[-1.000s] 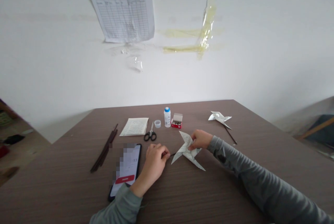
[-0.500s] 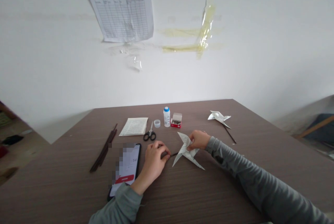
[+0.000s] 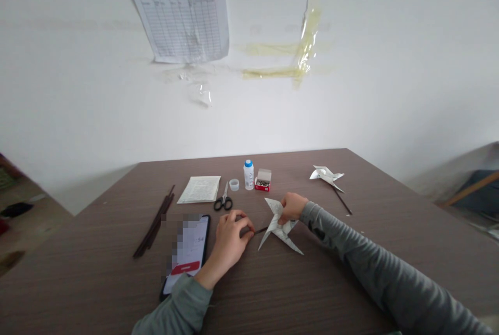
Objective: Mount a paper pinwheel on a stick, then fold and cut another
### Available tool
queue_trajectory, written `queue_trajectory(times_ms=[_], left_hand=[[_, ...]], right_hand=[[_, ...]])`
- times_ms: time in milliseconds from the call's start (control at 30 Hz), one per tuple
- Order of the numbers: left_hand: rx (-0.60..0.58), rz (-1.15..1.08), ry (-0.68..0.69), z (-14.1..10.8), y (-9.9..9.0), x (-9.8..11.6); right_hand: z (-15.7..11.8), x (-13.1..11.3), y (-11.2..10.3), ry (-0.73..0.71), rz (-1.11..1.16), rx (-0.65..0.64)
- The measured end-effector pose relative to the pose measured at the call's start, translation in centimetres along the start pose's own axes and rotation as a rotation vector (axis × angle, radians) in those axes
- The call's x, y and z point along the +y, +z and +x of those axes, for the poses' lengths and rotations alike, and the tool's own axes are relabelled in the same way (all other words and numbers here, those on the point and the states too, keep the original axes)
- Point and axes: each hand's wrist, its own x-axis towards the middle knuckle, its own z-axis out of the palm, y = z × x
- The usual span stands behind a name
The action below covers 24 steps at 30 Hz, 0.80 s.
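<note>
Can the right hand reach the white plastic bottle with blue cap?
Probably yes: the right hand, holding the folded paper pinwheel, is close; only the small red box beside the bottle partly blocks.

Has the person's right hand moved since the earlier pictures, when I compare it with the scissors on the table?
Yes. The right hand has moved a little to the left, toward the scissors, which lie in the same place on the table.
</note>
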Motion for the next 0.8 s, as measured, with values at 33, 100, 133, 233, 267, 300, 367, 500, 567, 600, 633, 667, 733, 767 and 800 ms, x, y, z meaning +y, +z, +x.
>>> queue_trajectory(times_ms=[33, 100, 133, 233, 267, 300, 367, 500, 567, 600, 633, 667, 733, 767, 800], left_hand=[[-0.007, 0.001, 0.001, 0.0, -0.1, 0.0], [-0.015, 0.006, 0.007, 0.1, -0.1, 0.1], [-0.015, 0.006, 0.012, 0.1, -0.1, 0.1], [-0.009, 0.001, 0.02, 0.1, -0.1, 0.0], [-0.008, -0.004, 0.021, 0.2, 0.0, 0.0], [-0.007, -0.008, 0.022, 0.2, 0.0, -0.1], [-0.002, -0.014, 0.017, 0.2, 0.0, -0.1], [0.008, -0.011, 0.017, 0.3, 0.1, 0.0], [0.004, 0.001, 0.02, 0.3, 0.1, 0.1], [0.002, 0.007, 0.019, 0.3, 0.2, 0.0], [0.0, 0.011, 0.016, 0.3, 0.2, 0.0], [0.001, 0.013, 0.015, 0.3, 0.2, 0.0], [0.01, 0.004, 0.017, 0.4, 0.3, -0.2], [0.017, -0.003, 0.021, 0.4, 0.4, -0.3], [0.025, -0.011, 0.027, 0.5, 0.4, -0.5]], right_hand=[[0.1, -0.1, 0.1, 0.006, -0.01, 0.012], [0.4, -0.3, 0.3, 0.017, -0.028, 0.034], [0.5, -0.3, 0.4, 0.022, -0.034, 0.04], [0.6, -0.6, 0.5, 0.033, -0.049, 0.049], [0.6, -0.6, 0.6, 0.037, -0.052, 0.051], [0.5, -0.7, 0.6, 0.041, -0.056, 0.054], [0.5, -0.8, 0.7, 0.051, -0.063, 0.057], [0.6, -0.9, 0.9, 0.059, -0.075, 0.052], [0.7, -0.9, 0.9, 0.057, -0.079, 0.051], [0.8, -0.9, 1.0, 0.057, -0.081, 0.053], [0.8, -0.9, 1.0, 0.056, -0.082, 0.057], [0.8, -0.9, 1.1, 0.055, -0.084, 0.062], [0.8, -0.8, 1.2, 0.053, -0.087, 0.07], [0.9, -0.8, 1.3, 0.051, -0.088, 0.072], [0.9, -0.7, 1.3, 0.049, -0.087, 0.073]])
